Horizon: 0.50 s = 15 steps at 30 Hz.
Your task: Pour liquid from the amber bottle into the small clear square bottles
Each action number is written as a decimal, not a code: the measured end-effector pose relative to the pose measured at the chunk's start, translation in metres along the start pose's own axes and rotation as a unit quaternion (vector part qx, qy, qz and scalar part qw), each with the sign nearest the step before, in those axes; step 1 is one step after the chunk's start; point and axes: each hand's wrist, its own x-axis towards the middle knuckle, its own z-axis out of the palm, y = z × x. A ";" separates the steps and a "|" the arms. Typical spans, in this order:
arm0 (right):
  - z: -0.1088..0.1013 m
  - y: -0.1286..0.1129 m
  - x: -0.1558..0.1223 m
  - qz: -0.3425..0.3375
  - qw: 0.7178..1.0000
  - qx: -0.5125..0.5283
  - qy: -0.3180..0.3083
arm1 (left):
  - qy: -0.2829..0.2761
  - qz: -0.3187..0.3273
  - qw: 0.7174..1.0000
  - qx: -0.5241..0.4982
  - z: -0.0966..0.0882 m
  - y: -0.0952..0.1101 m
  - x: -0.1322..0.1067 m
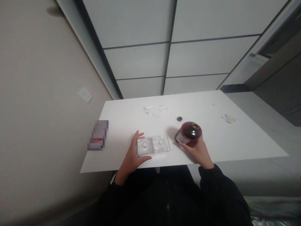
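A clear plastic tray point(153, 145) with two round wells lies on the white table point(235, 138) near its front edge. My left hand point(131, 158) grips the tray's left end, thumb and fingers curled around it. My right hand point(199, 152) is wrapped around the lower side of a dark red jar point(188, 133) with a label, which stands tilted just right of the tray. A small black cap point(179, 119) rests on the table behind the jar.
Crumpled clear plastic wrap point(155, 110) lies at the table's far middle. A small white scrap point(228, 118) sits toward the right. A blurred rectangular object point(98, 135) lies at the left edge. A wall point(35, 110) with a socket point(85, 95) runs along the left.
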 end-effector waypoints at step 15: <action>-0.002 -0.005 -0.002 -0.004 1.000 -0.011 -0.020 | 0.011 -0.007 1.000 0.002 0.003 -0.004 0.004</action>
